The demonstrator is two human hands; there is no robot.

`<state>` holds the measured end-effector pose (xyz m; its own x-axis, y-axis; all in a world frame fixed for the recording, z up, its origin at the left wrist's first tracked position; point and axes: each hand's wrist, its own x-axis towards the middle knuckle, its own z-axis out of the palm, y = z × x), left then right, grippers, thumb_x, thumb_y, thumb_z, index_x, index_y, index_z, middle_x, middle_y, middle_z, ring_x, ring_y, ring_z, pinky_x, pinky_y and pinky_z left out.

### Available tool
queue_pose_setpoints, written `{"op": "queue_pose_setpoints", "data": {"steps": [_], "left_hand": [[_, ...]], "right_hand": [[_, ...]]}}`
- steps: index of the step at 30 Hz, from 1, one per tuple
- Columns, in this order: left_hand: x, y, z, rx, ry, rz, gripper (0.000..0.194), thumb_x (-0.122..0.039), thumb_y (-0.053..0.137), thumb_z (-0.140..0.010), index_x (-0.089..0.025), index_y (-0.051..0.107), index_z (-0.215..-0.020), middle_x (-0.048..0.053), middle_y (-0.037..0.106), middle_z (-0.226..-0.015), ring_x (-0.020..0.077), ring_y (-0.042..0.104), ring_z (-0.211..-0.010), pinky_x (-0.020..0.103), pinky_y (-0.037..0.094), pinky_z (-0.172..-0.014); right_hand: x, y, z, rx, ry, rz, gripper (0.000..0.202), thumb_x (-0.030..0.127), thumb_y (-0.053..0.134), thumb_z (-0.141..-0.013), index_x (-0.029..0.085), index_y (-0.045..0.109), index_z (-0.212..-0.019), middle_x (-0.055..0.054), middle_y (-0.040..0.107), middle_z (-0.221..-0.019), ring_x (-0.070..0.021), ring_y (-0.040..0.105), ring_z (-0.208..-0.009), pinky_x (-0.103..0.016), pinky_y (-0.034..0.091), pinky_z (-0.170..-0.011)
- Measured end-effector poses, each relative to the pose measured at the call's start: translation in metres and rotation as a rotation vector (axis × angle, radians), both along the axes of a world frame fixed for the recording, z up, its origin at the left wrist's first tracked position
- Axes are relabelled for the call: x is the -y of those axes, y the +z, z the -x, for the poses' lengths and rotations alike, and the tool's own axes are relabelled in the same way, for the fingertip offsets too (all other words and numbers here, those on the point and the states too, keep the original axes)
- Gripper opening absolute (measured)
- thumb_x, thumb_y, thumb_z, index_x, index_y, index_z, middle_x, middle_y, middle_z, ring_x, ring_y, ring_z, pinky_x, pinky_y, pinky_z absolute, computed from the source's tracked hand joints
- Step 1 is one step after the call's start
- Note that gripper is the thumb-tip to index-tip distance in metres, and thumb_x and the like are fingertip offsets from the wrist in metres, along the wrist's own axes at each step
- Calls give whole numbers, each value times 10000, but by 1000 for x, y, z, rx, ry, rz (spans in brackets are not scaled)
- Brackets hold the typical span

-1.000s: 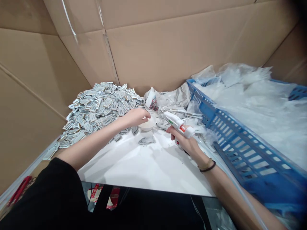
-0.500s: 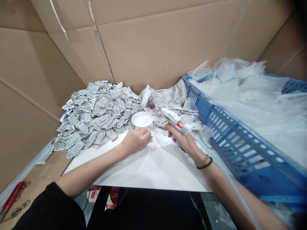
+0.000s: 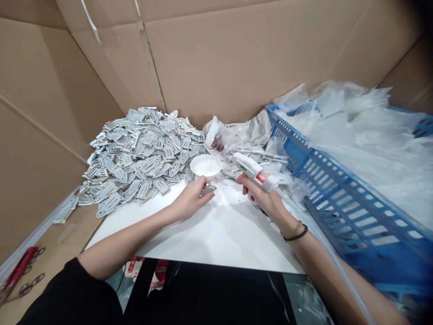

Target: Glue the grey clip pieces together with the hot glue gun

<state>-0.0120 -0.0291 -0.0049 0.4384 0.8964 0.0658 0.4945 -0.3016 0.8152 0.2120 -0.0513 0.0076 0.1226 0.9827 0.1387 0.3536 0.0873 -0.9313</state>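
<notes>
My left hand point(image 3: 192, 197) pinches a small grey metal-looking piece point(image 3: 208, 190) between thumb and fingers, just in front of a white bowl point(image 3: 207, 166). My right hand point(image 3: 262, 195) is wrapped round a white pistol-shaped tool point(image 3: 252, 169) with an orange patch and a thin tip. The tip points up and left, toward the bowl's far side. To the left lies a large pile of flat grey slotted pieces point(image 3: 145, 155) with pointed ends. The exact kind of the held piece and of the tool is hard to tell.
A blue crate point(image 3: 338, 180) full of clear plastic bags point(image 3: 365, 140) stands at the right. Bagged pieces point(image 3: 267, 155) and crumpled packaging point(image 3: 250, 128) lie behind the tool. Cardboard walls point(image 3: 237, 58) enclose the white tabletop point(image 3: 209, 234). Red-handled scissors point(image 3: 20, 271) rest at lower left.
My left hand has turned and lifted slightly, bringing the grey piece into sight. The right hand holds the tool as before. The whole view has shifted a little.
</notes>
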Motion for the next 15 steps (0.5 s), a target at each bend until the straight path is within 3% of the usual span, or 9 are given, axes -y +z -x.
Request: {"op": "queue_pose_setpoints", "data": {"steps": [4,7,11,15], "left_hand": [[6,7,-5,474,-22,544,239,-386,629,-905,-224,470,-978,50,701,-886,177,660,-622,265,479,-496],[8,12,-8,667,51,752,92,-242,581,-948,-154,569,-925,130,720,-1009,158,697,-701,258,564,-603],[9,17,-11,759,152,752,191,-110,453,-986,-97,637,-938,182,724,-1071,149,725,-772,237,597,-733],[6,12,-11,779,178,496,92,-174,489,-987,-141,572,-965,119,731,-906,168,724,-724,265,602,-693]], "right_hand": [[0,1,1,-36,-23,58,259,454,651,-757,198,688,-738,-9,589,-543,-139,494,-463,-274,356,-453],[1,1,3,-32,-18,67,271,462,647,-766,194,685,-743,-10,587,-545,-137,496,-477,-271,368,-471],[3,1,4,-19,-15,71,298,481,643,-780,187,689,-775,-12,592,-565,-129,488,-473,-261,365,-455],[6,0,4,18,34,32,309,498,650,-786,193,695,-762,-20,607,-568,-131,496,-475,-261,377,-450]]}}
